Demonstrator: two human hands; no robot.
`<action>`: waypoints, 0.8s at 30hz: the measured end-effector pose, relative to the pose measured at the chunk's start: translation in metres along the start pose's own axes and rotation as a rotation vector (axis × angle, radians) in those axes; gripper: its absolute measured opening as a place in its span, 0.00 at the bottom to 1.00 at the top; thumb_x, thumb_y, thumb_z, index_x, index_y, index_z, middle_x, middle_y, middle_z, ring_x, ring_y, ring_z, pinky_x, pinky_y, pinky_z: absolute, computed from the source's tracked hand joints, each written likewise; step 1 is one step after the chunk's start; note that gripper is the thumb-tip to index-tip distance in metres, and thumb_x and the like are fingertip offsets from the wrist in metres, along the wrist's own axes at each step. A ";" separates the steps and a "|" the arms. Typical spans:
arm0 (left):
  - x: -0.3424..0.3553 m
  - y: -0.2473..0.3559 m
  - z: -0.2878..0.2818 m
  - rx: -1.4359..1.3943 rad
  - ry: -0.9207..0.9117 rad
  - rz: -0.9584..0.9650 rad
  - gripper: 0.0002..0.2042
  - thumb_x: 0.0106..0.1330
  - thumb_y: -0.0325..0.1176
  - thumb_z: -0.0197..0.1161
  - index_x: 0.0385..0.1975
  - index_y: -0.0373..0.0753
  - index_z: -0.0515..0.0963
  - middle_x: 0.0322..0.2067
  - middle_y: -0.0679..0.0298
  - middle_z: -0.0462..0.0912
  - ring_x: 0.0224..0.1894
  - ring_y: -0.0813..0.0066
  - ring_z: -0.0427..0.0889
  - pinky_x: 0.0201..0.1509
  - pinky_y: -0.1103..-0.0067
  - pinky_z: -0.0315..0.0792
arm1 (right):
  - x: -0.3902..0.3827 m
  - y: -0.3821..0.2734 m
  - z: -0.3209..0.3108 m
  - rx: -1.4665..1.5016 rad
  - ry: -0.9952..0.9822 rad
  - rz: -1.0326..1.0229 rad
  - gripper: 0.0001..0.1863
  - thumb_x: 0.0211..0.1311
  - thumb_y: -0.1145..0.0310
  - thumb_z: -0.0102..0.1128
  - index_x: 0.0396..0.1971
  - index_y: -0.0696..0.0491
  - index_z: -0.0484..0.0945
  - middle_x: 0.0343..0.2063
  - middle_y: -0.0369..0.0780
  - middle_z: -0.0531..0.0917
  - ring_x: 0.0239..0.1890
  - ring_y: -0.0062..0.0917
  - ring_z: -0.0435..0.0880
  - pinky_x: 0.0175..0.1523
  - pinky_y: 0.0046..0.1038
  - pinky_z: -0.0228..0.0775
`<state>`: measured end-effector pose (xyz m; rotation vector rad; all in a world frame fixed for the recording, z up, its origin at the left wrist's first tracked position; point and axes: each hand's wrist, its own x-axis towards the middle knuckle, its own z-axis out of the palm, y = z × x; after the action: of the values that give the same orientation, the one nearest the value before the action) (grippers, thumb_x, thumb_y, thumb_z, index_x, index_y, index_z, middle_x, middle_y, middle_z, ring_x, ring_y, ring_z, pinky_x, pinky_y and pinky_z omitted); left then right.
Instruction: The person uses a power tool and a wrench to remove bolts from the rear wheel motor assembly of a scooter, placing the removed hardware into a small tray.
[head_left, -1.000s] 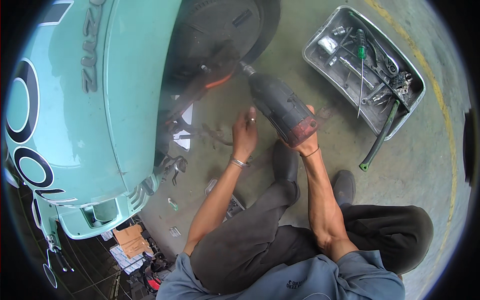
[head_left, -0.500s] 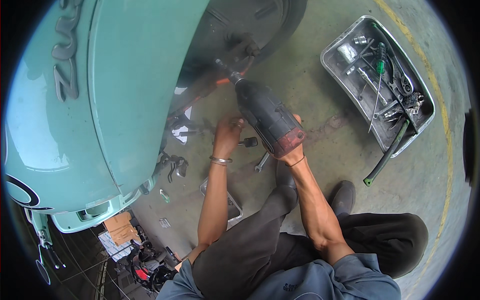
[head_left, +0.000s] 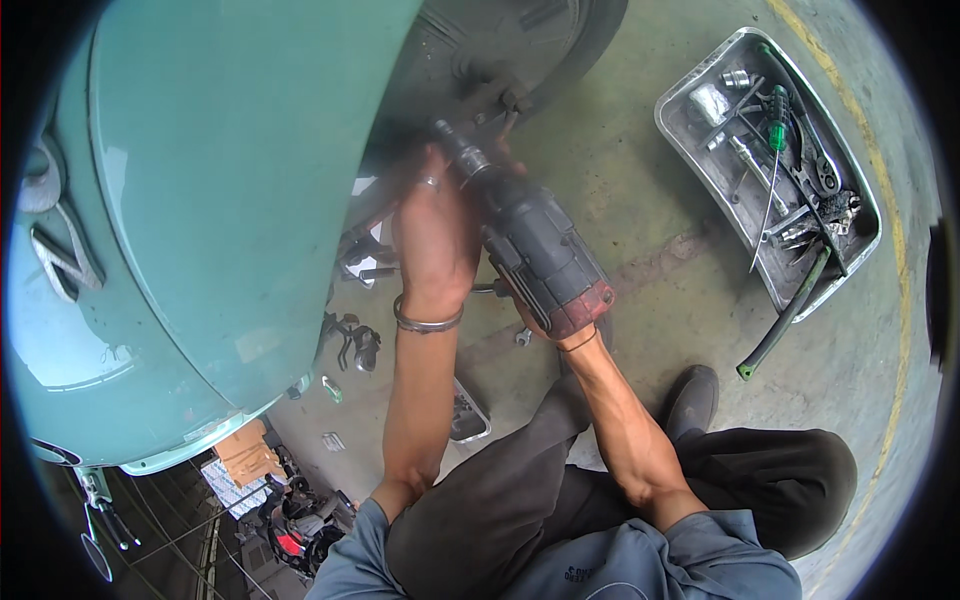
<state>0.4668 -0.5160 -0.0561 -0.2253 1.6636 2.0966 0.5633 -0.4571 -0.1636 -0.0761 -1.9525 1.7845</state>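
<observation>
The black-and-red cordless impact wrench [head_left: 550, 250] is positioned over the floor, its silver socket extension [head_left: 462, 150] directed toward the dark wheel [head_left: 535, 45]. The grey metal tray [head_left: 783, 272] contains a green-handled screwdriver [head_left: 778, 118], a ratchet [head_left: 828, 175] and sockets. Surface: greenish concrete floor [head_left: 620, 170], beside a teal vehicle panel [head_left: 230, 200]. The right hand [head_left: 532, 316] is wrapped beneath the wrench, fingers mostly hidden. The left hand [head_left: 437, 240], blurred, is beside the tool's nose; its opening and contact cannot be determined.

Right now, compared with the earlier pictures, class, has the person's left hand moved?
Yes. Judged against the wheel, the left hand has moved forward, closer to it, beside the power tool.
</observation>
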 end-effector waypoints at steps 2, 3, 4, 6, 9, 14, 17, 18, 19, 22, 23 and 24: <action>0.003 -0.001 0.004 -0.116 0.033 -0.059 0.21 0.76 0.46 0.38 0.55 0.35 0.66 0.43 0.53 0.77 0.44 0.59 0.79 0.49 0.66 0.75 | -0.003 0.004 -0.002 0.022 0.014 -0.008 0.15 0.44 0.72 0.70 0.36 0.57 0.81 0.30 0.40 0.85 0.27 0.30 0.84 0.34 0.25 0.75; 0.004 -0.002 0.006 -0.174 0.050 -0.088 0.21 0.76 0.46 0.38 0.54 0.36 0.67 0.42 0.53 0.78 0.43 0.59 0.79 0.47 0.66 0.76 | -0.004 0.006 -0.003 0.035 0.007 0.009 0.15 0.45 0.72 0.70 0.36 0.57 0.81 0.30 0.40 0.85 0.27 0.29 0.84 0.34 0.26 0.75; 0.004 -0.002 0.008 -0.201 0.041 -0.085 0.21 0.76 0.46 0.38 0.54 0.36 0.67 0.41 0.54 0.78 0.42 0.60 0.79 0.47 0.66 0.76 | -0.006 0.006 -0.003 0.052 -0.001 0.024 0.15 0.45 0.72 0.70 0.36 0.57 0.81 0.30 0.40 0.85 0.27 0.29 0.84 0.34 0.26 0.75; 0.006 -0.002 0.012 -0.255 0.023 -0.080 0.20 0.76 0.46 0.38 0.53 0.36 0.67 0.39 0.55 0.78 0.40 0.60 0.79 0.48 0.66 0.76 | -0.009 0.005 -0.003 0.089 -0.045 0.094 0.14 0.46 0.72 0.69 0.36 0.57 0.81 0.30 0.40 0.85 0.28 0.29 0.85 0.34 0.26 0.75; 0.004 -0.002 0.016 -0.232 0.055 -0.063 0.20 0.76 0.45 0.39 0.53 0.35 0.67 0.37 0.56 0.77 0.39 0.61 0.78 0.47 0.67 0.76 | -0.013 0.003 0.000 -0.003 0.018 0.008 0.14 0.47 0.73 0.68 0.36 0.56 0.82 0.31 0.40 0.85 0.29 0.29 0.85 0.35 0.26 0.76; 0.001 -0.007 0.018 -0.322 0.037 -0.079 0.19 0.76 0.44 0.39 0.51 0.35 0.68 0.36 0.57 0.76 0.39 0.63 0.77 0.46 0.69 0.76 | -0.014 0.000 -0.008 -0.053 0.002 -0.023 0.15 0.47 0.73 0.68 0.39 0.56 0.81 0.32 0.40 0.86 0.30 0.29 0.85 0.36 0.25 0.76; -0.003 -0.006 0.022 -0.310 0.057 -0.064 0.18 0.76 0.44 0.40 0.49 0.35 0.68 0.34 0.58 0.75 0.37 0.65 0.76 0.44 0.70 0.75 | -0.019 -0.002 -0.008 0.001 0.004 0.018 0.17 0.47 0.74 0.67 0.41 0.57 0.81 0.33 0.40 0.86 0.30 0.29 0.85 0.36 0.25 0.76; -0.004 -0.006 0.024 -0.306 0.057 -0.055 0.18 0.76 0.44 0.40 0.49 0.35 0.68 0.34 0.58 0.75 0.37 0.66 0.75 0.44 0.71 0.75 | -0.020 -0.002 -0.009 0.011 0.014 0.011 0.18 0.47 0.74 0.67 0.41 0.58 0.81 0.32 0.41 0.85 0.30 0.29 0.85 0.36 0.25 0.76; -0.004 -0.007 0.024 -0.295 0.084 -0.065 0.17 0.76 0.43 0.40 0.47 0.35 0.68 0.33 0.59 0.75 0.36 0.67 0.75 0.43 0.71 0.75 | -0.021 -0.002 -0.010 0.013 0.023 0.001 0.18 0.46 0.74 0.67 0.41 0.58 0.80 0.32 0.41 0.85 0.30 0.29 0.85 0.36 0.25 0.76; -0.004 -0.016 0.019 -0.299 0.086 -0.085 0.15 0.76 0.42 0.41 0.43 0.36 0.68 0.31 0.60 0.74 0.35 0.68 0.74 0.42 0.73 0.74 | -0.022 -0.001 -0.017 0.063 0.048 0.023 0.19 0.45 0.74 0.67 0.42 0.60 0.80 0.30 0.43 0.84 0.29 0.30 0.85 0.36 0.27 0.76; -0.004 -0.019 0.013 -0.325 0.035 -0.086 0.15 0.76 0.42 0.41 0.41 0.36 0.68 0.30 0.61 0.73 0.35 0.68 0.73 0.42 0.73 0.74 | -0.025 -0.001 -0.019 0.172 0.021 0.143 0.20 0.45 0.74 0.67 0.42 0.60 0.79 0.30 0.43 0.84 0.28 0.30 0.85 0.36 0.27 0.75; -0.005 -0.022 0.009 -0.352 -0.015 -0.087 0.14 0.75 0.41 0.41 0.40 0.36 0.68 0.30 0.61 0.73 0.34 0.69 0.73 0.41 0.73 0.74 | -0.027 0.000 -0.023 0.281 -0.006 0.264 0.20 0.44 0.74 0.67 0.42 0.61 0.79 0.29 0.44 0.84 0.28 0.30 0.85 0.35 0.28 0.75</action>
<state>0.4820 -0.5048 -0.0714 -0.3832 1.2426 2.3040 0.5957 -0.4461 -0.1716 -0.2436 -1.7401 2.2150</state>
